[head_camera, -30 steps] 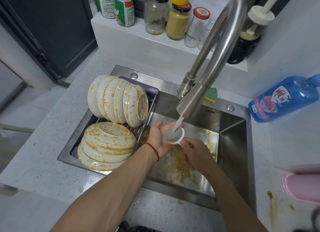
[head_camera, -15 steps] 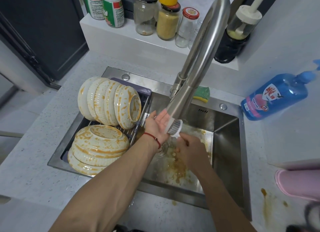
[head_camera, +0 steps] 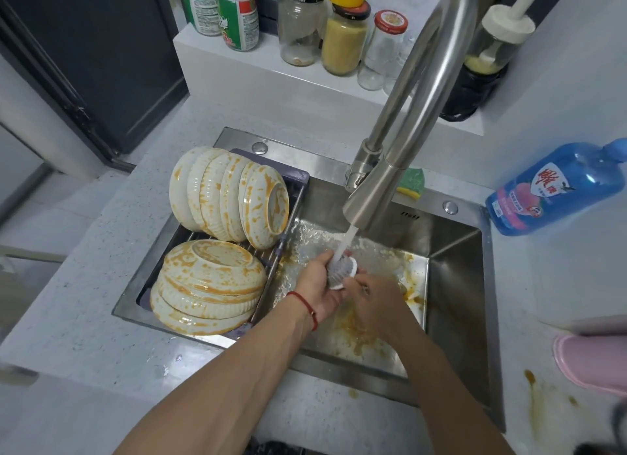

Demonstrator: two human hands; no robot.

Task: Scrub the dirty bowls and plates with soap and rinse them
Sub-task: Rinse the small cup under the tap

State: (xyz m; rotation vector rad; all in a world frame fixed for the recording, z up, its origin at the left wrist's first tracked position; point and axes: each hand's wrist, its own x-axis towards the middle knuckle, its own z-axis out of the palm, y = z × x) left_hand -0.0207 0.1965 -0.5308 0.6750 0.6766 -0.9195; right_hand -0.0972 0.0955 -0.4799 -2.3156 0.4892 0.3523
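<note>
Both bare forearms reach in from the bottom edge and meet over the middle of the brushed stainless-steel sink [head_camera: 454, 278], under the spout of the tall curved steel tap [head_camera: 407, 122]. The left hand [head_camera: 317, 290], with a thin red cord around its wrist, is turned palm up and cupped, its fingers bent around the near side of a small round white scrubbing brush [head_camera: 342, 274] with pale bristles. The right hand [head_camera: 376, 302] lies back-up just beside it, fingers curled onto the brush's lower edge; how they lie underneath cannot be told. A narrow white stream of water [head_camera: 346, 243] runs from the spout straight onto the bristles. The sink floor below the hands is wet and smeared with orange-brown residue. The dirty dishes wait in a wire drying rack [head_camera: 288, 240] with a purple frame set over the sink's left part: a row of cream ribbed ceramic plates [head_camera: 217, 196] stands on edge at the back, and a stack of cream ribbed bowls [head_camera: 207, 285] lies upside down in front, all streaked with orange sauce. A blue translucent plastic bottle of dish soap [head_camera: 556, 190] lies tilted on the speckled white stone counter [head_camera: 84, 319] to the right of the sink, and a green-and-yellow sponge [head_camera: 412, 183] sits on the rim behind the tap.
</note>
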